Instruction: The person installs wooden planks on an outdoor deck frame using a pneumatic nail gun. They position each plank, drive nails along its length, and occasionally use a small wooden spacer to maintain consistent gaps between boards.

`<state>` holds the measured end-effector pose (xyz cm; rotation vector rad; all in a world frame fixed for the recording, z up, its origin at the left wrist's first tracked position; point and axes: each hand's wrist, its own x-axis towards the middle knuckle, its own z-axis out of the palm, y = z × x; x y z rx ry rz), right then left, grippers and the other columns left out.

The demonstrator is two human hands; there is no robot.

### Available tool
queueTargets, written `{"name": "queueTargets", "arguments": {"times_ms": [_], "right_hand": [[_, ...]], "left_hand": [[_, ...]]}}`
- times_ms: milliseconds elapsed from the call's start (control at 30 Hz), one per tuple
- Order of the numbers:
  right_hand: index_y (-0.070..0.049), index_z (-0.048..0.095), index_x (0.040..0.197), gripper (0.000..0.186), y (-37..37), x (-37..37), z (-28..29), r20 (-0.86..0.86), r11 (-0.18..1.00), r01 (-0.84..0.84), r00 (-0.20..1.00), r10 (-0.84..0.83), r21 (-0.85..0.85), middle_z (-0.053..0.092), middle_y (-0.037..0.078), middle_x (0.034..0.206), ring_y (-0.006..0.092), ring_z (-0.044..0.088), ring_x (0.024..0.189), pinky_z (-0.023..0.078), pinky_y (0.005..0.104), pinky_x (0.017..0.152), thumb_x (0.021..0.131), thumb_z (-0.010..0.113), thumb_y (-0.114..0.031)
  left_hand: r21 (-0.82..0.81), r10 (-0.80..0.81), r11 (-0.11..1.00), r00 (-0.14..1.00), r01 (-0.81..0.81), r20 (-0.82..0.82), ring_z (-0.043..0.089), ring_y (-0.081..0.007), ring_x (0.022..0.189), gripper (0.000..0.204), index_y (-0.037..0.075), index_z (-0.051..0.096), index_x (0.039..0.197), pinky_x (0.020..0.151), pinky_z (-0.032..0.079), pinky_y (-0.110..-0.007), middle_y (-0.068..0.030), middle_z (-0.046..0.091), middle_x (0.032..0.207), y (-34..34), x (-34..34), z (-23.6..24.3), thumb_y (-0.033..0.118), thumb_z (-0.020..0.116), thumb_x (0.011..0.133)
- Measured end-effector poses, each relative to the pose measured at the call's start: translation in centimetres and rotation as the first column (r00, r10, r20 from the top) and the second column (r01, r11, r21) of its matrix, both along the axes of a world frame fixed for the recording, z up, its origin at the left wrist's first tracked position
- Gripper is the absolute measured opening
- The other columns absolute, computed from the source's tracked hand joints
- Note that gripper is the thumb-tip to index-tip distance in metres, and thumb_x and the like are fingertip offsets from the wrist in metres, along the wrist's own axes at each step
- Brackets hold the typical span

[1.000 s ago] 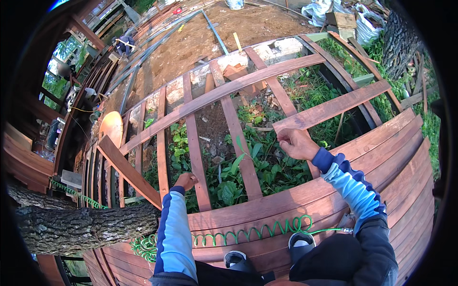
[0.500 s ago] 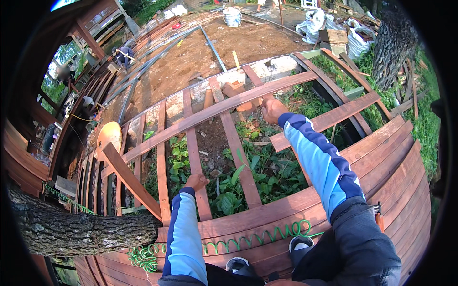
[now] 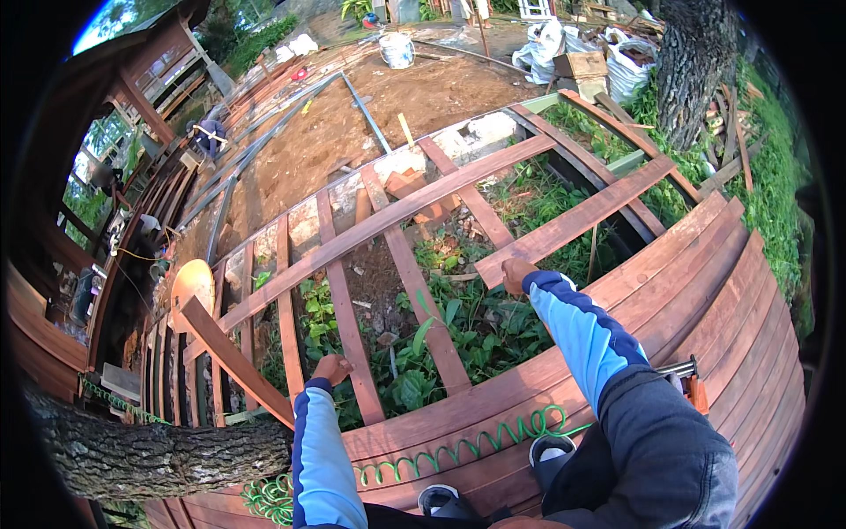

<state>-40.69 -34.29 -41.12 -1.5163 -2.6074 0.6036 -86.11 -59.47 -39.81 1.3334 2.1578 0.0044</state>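
Note:
My right hand (image 3: 517, 276) is closed on the near left end of a short reddish wooden board (image 3: 582, 216), which lies slanted across the joists on the right. My left hand (image 3: 333, 368) is a loose fist just left of a joist (image 3: 352, 331); whether anything is in it is hidden. A long board (image 3: 388, 220) lies diagonally across several joists beyond both hands. Left of my left hand, another board (image 3: 233, 360) sticks up at a tilt near an orange round disc-like thing (image 3: 193, 286).
Finished decking (image 3: 529, 410) is under my feet, with a coiled green air hose (image 3: 458, 445) on it. Green plants (image 3: 414, 388) grow between the joists. A tree trunk (image 3: 159, 441) crosses at lower left. An orange-and-black tool (image 3: 694, 388) lies by my right elbow. A person (image 3: 210, 137) crouches far left.
My right hand has come nearer, from beside the long board to the short board's end, and grips it. My left hand has shifted slightly left and down. The whole view has shifted a little.

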Motion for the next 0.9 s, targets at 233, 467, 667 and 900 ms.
{"name": "queueTargets", "arguments": {"times_ms": [233,467,667,900], "right_hand": [[0.001,0.064,0.099,0.034,-0.3,-0.2,0.8,-0.005,0.999,-0.019,1.000,0.018,-0.046,0.064,0.025,0.096,0.0403,0.061,0.095,0.049,0.0437,0.083,0.070,0.051,-0.012],[-0.001,0.065,0.099,0.032,0.1,0.1,0.2,-0.006,0.998,0.001,1.000,-0.002,-0.058,0.064,0.024,0.100,0.0386,0.060,0.098,0.049,0.0438,0.084,0.071,0.053,-0.013],[-0.005,0.067,0.095,0.026,0.7,0.0,-0.8,0.068,0.998,-0.010,0.998,0.015,-0.067,0.064,0.019,0.105,0.0357,0.060,0.101,0.049,0.0434,0.084,0.074,0.057,-0.017],[-0.003,0.063,0.104,0.035,0.2,-0.1,0.0,0.111,0.996,-0.046,0.992,0.054,-0.081,0.064,0.021,0.101,0.0383,0.060,0.099,0.049,0.0433,0.085,0.073,0.052,-0.015]], "left_hand": [[0.040,-0.061,0.997,0.998,0.062,-0.021,0.063,-0.0309,0.080,0.039,-0.001,0.067,0.097,0.073,0.050,-0.039,-0.0200,0.066,0.085,0.2,-0.2,0.1,0.034,0.067,0.081],[0.046,-0.062,0.997,0.998,0.063,-0.022,0.063,-0.0318,0.080,0.040,-0.002,0.067,0.096,0.073,0.050,-0.039,-0.0207,0.066,0.085,0.0,0.0,0.3,0.034,0.067,0.080],[0.048,-0.057,0.997,0.998,0.058,-0.021,0.063,-0.0373,0.092,0.037,0.002,0.068,0.094,0.082,0.049,-0.042,-0.0240,0.066,0.091,0.0,0.1,0.4,0.035,0.067,0.078],[-0.010,-0.063,0.998,0.997,0.062,-0.040,0.063,-0.0369,0.093,0.037,0.002,0.069,0.095,0.082,0.048,-0.043,-0.0236,0.066,0.092,0.1,0.6,0.9,0.036,0.067,0.078]]}}
